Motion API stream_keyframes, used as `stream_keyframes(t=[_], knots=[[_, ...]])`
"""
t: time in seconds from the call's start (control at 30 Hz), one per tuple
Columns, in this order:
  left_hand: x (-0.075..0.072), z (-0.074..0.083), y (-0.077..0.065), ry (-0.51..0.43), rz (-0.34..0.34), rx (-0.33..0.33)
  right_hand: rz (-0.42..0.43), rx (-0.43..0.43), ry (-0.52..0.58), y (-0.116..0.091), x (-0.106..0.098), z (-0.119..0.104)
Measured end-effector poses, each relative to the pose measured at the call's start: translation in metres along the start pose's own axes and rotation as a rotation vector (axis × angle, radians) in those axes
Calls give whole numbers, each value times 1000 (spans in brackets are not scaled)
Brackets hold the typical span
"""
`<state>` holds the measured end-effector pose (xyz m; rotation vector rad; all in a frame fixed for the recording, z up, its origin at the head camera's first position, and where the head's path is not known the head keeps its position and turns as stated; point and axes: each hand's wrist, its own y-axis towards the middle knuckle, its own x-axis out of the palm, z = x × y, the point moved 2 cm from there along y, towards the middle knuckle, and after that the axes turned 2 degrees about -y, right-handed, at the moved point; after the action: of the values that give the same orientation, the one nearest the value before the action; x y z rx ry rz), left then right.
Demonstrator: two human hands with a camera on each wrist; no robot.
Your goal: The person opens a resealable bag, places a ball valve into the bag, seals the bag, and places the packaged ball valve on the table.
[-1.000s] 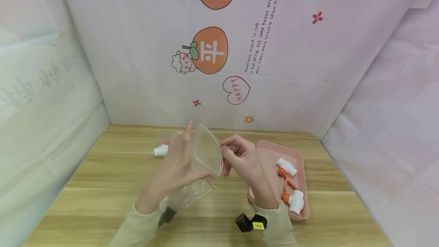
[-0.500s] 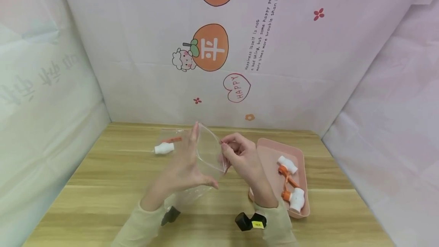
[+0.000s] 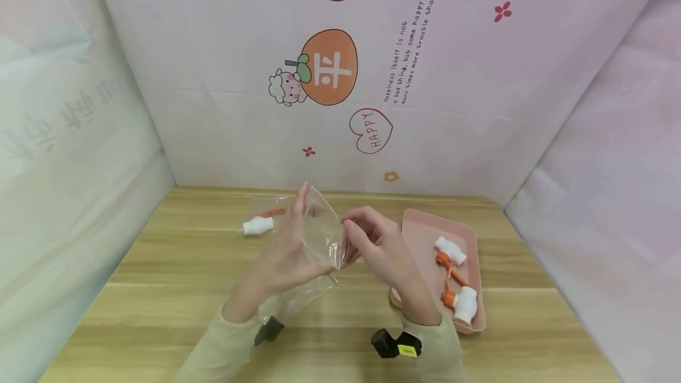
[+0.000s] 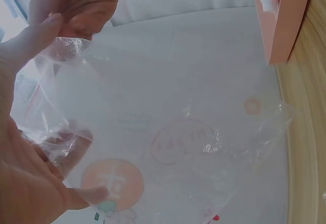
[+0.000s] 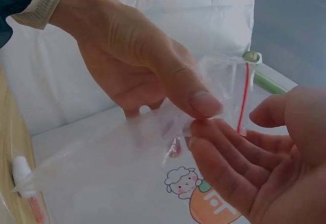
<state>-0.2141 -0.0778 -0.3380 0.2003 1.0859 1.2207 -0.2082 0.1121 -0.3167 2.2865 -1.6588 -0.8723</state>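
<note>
L to R, head view: packed white valve (image 3: 259, 226) w/ orange handle (image 3: 275, 211) in clear film lies at the far side of the bench (image 3: 149, 288). Next, L hand (image 3: 284, 259): wide open, fingers straight, thumb and fingers spanning the L side of the clear bag (image 3: 321, 226), touching it but not curled round it. Bag is up off the bench, between both hands, mouth spread. Change vs ~0.5 s ago: L thumb was off the bag's lower corner, now it's back on it. My read: L hand is bracing the mouth, bag being worked open, nothing loaded yet. R hand (image 3: 380, 247): fingers loosely curled at the bag's R edge; looks like a pinch from head, but R wrist shows thumb apart from fingertips, so can't tell if it actually has hold of the film. Far R: pink tray (image 3: 422, 253) w/ two loose valves, upper (image 3: 449, 250) and lower (image 3: 465, 305), same spots in tray as before. View diffs: only R wrist gives the red strip (image 5: 244, 96) on the bag; L wrist shows the bag's full spread, drape print visible through it, no part inside that I can see.
</note>
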Motion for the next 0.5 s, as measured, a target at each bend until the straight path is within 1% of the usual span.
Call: stream_keyframes(t=[0.07,0.17,0.3,0.4,0.5], knots=[[-1,0,0,-18,-4,-23,-23,18,-67,-4,-7,-1],[-4,-1,-1,-17,-14,-75,-41,51,-169,-9,-20,-3],[-5,-2,-3,11,-43,-130,-58,71,-247,-15,-38,-3],[-5,-3,-3,40,-47,-117,-87,61,-316,-18,-52,-2],[-5,-3,-3,58,-33,-86,-127,20,-400,-20,-65,2]])
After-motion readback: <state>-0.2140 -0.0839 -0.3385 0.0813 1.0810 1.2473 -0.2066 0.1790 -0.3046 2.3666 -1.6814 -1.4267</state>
